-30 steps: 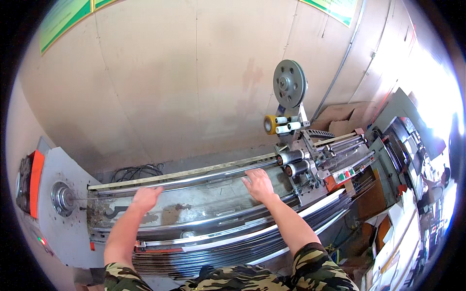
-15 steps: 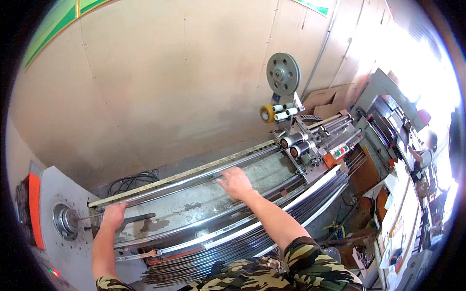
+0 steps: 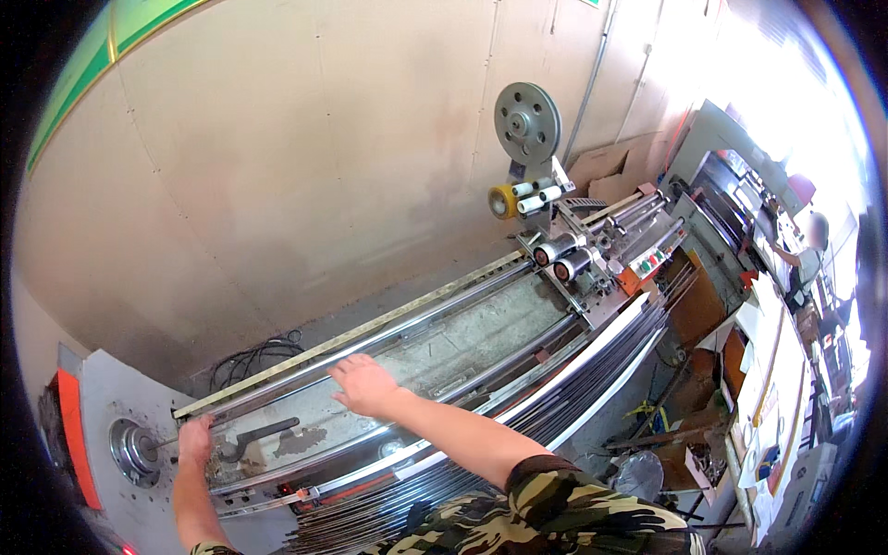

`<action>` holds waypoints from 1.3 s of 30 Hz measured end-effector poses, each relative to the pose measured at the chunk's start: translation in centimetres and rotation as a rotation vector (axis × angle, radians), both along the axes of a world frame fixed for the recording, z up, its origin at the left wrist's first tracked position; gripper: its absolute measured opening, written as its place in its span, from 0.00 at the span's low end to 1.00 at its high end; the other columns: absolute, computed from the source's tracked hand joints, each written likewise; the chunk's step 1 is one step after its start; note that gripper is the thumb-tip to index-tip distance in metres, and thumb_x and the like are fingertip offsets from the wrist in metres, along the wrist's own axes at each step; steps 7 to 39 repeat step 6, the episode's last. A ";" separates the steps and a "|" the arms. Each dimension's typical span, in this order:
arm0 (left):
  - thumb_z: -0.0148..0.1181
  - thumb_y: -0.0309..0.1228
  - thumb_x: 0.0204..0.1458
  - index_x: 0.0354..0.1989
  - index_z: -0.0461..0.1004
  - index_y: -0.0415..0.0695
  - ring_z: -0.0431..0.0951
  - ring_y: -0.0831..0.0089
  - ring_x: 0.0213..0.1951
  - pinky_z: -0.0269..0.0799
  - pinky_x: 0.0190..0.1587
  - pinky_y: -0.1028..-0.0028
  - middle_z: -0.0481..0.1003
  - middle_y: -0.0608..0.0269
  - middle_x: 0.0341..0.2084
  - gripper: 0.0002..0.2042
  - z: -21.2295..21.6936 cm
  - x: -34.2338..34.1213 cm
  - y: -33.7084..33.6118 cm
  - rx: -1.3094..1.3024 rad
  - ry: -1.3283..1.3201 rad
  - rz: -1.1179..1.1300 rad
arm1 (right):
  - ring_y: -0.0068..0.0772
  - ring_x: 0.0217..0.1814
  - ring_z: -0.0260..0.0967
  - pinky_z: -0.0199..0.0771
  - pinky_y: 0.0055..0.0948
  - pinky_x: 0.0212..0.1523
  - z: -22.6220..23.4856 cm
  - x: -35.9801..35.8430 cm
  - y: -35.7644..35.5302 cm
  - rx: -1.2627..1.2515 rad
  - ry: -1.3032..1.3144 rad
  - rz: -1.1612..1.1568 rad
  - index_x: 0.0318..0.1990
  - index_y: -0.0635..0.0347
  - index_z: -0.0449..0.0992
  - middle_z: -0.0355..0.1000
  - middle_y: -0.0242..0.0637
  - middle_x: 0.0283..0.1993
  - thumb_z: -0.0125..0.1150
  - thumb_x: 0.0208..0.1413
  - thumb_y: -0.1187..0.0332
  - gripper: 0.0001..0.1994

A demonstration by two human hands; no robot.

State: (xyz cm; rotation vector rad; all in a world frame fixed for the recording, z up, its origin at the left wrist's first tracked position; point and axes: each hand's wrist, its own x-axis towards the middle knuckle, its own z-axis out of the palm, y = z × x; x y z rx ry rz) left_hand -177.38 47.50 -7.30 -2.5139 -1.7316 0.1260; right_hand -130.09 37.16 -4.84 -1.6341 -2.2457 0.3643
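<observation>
My left hand (image 3: 194, 440) is closed round a thin metal rod (image 3: 165, 443) beside the round chuck (image 3: 137, 450), and the rod's end runs into the chuck. Over the long machine bed (image 3: 444, 356), my right hand (image 3: 366, 385) is at the rear rail (image 3: 435, 314), its fingers and thumb apart; whether it touches the rod or rail is hard to see. On the bed, close to my left hand, lies a dark wrench (image 3: 261, 433). A carriage with black rollers (image 3: 566, 259) and a grey spoked wheel (image 3: 527, 124) stands farther right along the rails.
Many long dark rods (image 3: 444, 490) lie bundled along the machine's front, against my body. A coiled black cable (image 3: 254, 363) is on the floor by the wall. To the right are a cluttered table (image 3: 768, 370), more machinery and another person (image 3: 812, 259).
My right hand has moved left along the bed, nearer my left hand. The left hand stays by the chuck on the rod. The view has shifted slightly.
</observation>
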 end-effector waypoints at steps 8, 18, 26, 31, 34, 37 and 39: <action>0.63 0.24 0.43 0.44 0.79 0.46 0.79 0.47 0.43 0.74 0.49 0.55 0.80 0.45 0.36 0.16 -1.5 1.0 0.5 -0.034 -0.185 0.034 | 0.45 0.65 0.64 0.62 0.42 0.64 0.1 2.3 1.6 -0.177 -0.170 -0.003 0.59 0.53 0.73 0.71 0.47 0.57 0.65 0.54 0.57 0.25; 0.63 0.24 0.43 0.44 0.79 0.46 0.79 0.47 0.43 0.74 0.49 0.55 0.80 0.45 0.36 0.16 -1.5 1.0 0.5 -0.034 -0.185 0.034 | 0.45 0.65 0.64 0.62 0.42 0.64 0.1 2.3 1.6 -0.177 -0.170 -0.003 0.59 0.53 0.73 0.71 0.47 0.57 0.65 0.54 0.57 0.25; 0.63 0.24 0.43 0.44 0.79 0.46 0.79 0.47 0.43 0.74 0.49 0.55 0.80 0.45 0.36 0.16 -1.5 1.0 0.5 -0.034 -0.185 0.034 | 0.45 0.65 0.64 0.62 0.42 0.64 0.1 2.3 1.6 -0.177 -0.170 -0.003 0.59 0.53 0.73 0.71 0.47 0.57 0.65 0.54 0.57 0.25; 0.63 0.24 0.43 0.44 0.79 0.46 0.79 0.47 0.43 0.74 0.49 0.55 0.80 0.45 0.36 0.16 -1.5 1.0 0.5 -0.034 -0.185 0.034 | 0.45 0.65 0.64 0.62 0.42 0.64 0.1 2.3 1.6 -0.177 -0.170 -0.003 0.59 0.53 0.73 0.71 0.47 0.57 0.65 0.54 0.57 0.25; 0.63 0.24 0.43 0.44 0.79 0.46 0.79 0.47 0.43 0.74 0.49 0.55 0.80 0.45 0.36 0.16 -1.5 1.0 0.5 -0.034 -0.185 0.034 | 0.45 0.65 0.64 0.62 0.42 0.64 0.1 2.3 1.6 -0.177 -0.170 -0.003 0.59 0.53 0.73 0.71 0.47 0.57 0.65 0.54 0.57 0.25; 0.63 0.24 0.43 0.44 0.79 0.46 0.79 0.47 0.43 0.74 0.49 0.55 0.80 0.45 0.36 0.16 -1.5 1.0 0.5 -0.034 -0.185 0.034 | 0.45 0.65 0.64 0.62 0.42 0.64 0.1 2.3 1.6 -0.177 -0.170 -0.003 0.59 0.53 0.73 0.71 0.47 0.57 0.65 0.54 0.57 0.25; 0.63 0.24 0.43 0.44 0.79 0.46 0.79 0.47 0.43 0.74 0.49 0.55 0.80 0.45 0.36 0.16 -1.5 1.0 0.5 -0.034 -0.185 0.034 | 0.45 0.65 0.64 0.62 0.42 0.64 0.1 2.3 1.6 -0.177 -0.170 -0.003 0.59 0.53 0.73 0.71 0.47 0.57 0.65 0.54 0.57 0.25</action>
